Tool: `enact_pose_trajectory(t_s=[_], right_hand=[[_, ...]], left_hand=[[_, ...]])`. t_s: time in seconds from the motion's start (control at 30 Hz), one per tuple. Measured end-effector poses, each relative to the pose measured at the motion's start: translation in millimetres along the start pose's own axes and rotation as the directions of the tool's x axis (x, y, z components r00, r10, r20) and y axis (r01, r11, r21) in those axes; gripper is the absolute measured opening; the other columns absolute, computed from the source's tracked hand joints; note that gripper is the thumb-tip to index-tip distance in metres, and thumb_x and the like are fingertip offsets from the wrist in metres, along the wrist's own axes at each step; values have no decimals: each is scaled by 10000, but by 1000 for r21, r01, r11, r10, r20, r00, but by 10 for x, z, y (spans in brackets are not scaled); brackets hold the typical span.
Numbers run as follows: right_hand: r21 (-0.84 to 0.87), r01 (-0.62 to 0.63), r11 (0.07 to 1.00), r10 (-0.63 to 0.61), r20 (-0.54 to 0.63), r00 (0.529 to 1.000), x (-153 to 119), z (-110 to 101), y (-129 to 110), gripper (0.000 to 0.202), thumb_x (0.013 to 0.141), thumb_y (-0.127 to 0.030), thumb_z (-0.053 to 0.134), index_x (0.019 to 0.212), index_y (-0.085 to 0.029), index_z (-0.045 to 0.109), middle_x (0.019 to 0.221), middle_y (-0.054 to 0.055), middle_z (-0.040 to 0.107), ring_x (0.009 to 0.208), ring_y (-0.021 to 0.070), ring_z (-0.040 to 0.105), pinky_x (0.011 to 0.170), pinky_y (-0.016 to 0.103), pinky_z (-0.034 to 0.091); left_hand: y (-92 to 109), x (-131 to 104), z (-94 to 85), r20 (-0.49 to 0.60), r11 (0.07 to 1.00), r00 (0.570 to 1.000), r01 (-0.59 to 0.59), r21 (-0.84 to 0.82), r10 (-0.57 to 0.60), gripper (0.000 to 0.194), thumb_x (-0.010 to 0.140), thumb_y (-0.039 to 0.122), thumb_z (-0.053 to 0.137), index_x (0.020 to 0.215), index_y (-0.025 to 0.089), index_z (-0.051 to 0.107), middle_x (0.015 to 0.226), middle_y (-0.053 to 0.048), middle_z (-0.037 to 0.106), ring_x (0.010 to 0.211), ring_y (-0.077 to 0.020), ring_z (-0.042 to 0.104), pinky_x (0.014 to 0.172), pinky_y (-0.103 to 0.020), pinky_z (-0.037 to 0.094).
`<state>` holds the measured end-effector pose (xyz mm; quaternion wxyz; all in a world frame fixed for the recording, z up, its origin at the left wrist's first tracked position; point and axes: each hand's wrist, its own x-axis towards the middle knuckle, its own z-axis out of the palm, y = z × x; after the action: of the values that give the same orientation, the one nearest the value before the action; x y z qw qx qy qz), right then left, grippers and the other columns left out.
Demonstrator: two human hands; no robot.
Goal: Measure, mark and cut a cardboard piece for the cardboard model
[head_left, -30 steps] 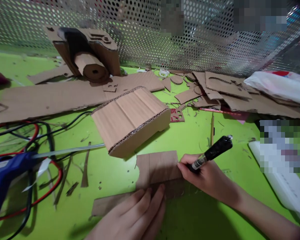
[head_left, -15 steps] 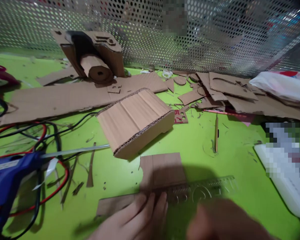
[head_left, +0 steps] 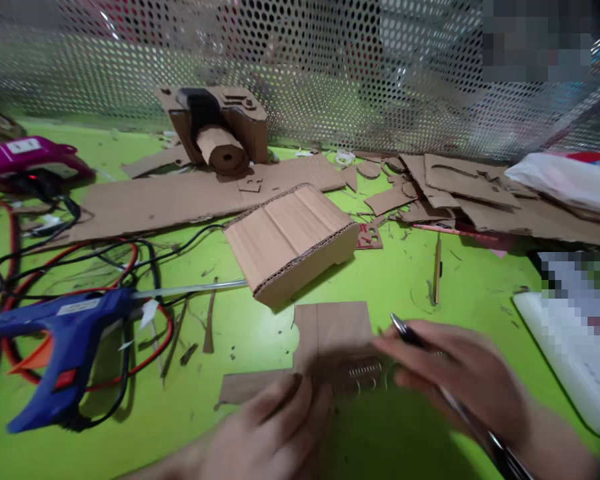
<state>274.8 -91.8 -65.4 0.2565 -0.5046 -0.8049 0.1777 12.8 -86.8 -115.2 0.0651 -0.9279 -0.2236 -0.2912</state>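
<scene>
At the bottom, my left hand (head_left: 275, 427) presses down on the transparent ruler (head_left: 364, 371), which lies across a flat piece of cardboard (head_left: 337, 327). My right hand (head_left: 465, 373) has its fingers closed around a dark and silver pen-like tool (head_left: 455, 403), held over the ruler's right part. A narrow cardboard strip (head_left: 247, 387) extends left of my left hand. Just behind the flat piece stands a folded cardboard box form (head_left: 290, 237). Both hands are somewhat blurred.
On the left lie a blue glue gun (head_left: 80, 340), tangled cables and a magenta glue gun (head_left: 35, 160). A cardboard camera model (head_left: 225, 130) stands behind. Cardboard scraps (head_left: 465, 180), a pencil (head_left: 437, 273) and a white object (head_left: 565, 360) are at the right.
The view has shifted, so more of the left side shows. My right hand has risen from the bottom edge, and the tool in it is now visible. My left hand stays at the ruler.
</scene>
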Motion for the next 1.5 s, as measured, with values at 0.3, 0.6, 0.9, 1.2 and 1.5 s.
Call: enact_pose_trajectory(t_s=[0.3, 0.6, 0.9, 1.2, 1.5], right_hand=[[-174, 30, 984, 27, 318, 948, 40, -126, 91, 277, 716, -150, 802, 917, -225, 626, 835, 25, 653, 745, 222, 609, 622, 309, 425], [-111, 26, 994, 17, 368, 930, 112, -128, 89, 163, 829, -114, 663, 902, -229, 573, 894, 3, 642, 756, 162, 616, 671, 262, 473], [-101, 71, 992, -47, 220, 974, 120, -200, 164, 112, 884, -146, 569, 964, -224, 578, 1070, 82, 677, 916, 212, 653, 781, 337, 519], [-215, 30, 976, -19, 49, 999, 107, -255, 267, 144, 914, -259, 585, 1047, -217, 622, 987, 94, 673, 830, 234, 646, 729, 370, 510], [-231, -34, 972, 34, -6, 999, 128, -246, 345, 138, 905, -275, 591, 1015, -209, 642, 954, 105, 699, 787, 254, 667, 676, 395, 526]], left_hand=[[-491, 442, -609, 55, 893, 914, 378, 244, -402, 455, 941, 415, 423, 1336, 189, 444, 1359, -189, 501, 1187, -358, 557, 926, -562, 536], [-979, 610, -555, 320, 619, 590, 786, -13, -742, 946, 785, 514, 646, 1470, 51, 186, 1462, -267, 409, 1325, -409, 453, 1068, -604, 398], [-1006, 702, -599, 334, 667, 637, 745, -32, -695, 818, 816, 419, 654, 1427, 43, 261, 1450, -235, 419, 1314, -350, 459, 1090, -554, 388], [-1066, 589, -508, 310, 718, 681, 696, 9, -664, 884, 774, 575, 668, 1423, 118, 278, 1445, -221, 436, 1310, -364, 474, 1052, -568, 427], [-328, 404, -392, 221, 983, 958, 174, 62, -184, 222, 987, 235, 402, 1084, 166, 590, 1038, -96, 672, 897, -217, 647, 794, -391, 570]])
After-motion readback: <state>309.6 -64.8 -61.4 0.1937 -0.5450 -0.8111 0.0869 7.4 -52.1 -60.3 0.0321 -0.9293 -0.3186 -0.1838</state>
